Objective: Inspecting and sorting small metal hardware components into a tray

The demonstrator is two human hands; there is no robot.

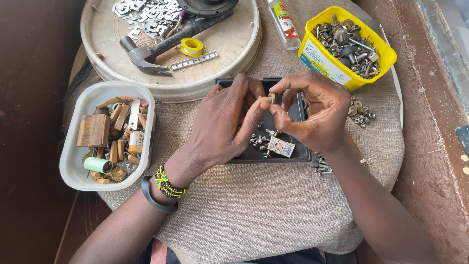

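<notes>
Both hands pinch one small metal bolt [271, 98] between their fingertips, up above the black tray [298, 152]. The left hand [222, 124] presses on it with thumb and first finger closed tight. The right hand [315, 112] holds its other side, fingers curled in and closed on it too.

Far on the left sits a white tub [73, 161] full of brown wood bits and a green roll. Behind it, farther away, is a big round lid [244, 44] with a hammer [161, 46], a yellow tape roll [191, 46] and a pile of little flat metal pieces [144, 12].

In the middle, under the hands, the black tray has small screws [259, 141] and a little white box [281, 146]. Farther back lies a small bottle [284, 24].

On the right is a yellow tub [322, 61] full of nuts and bolts. Loose washers [360, 113] lie near it on the grey cloth [254, 210].
</notes>
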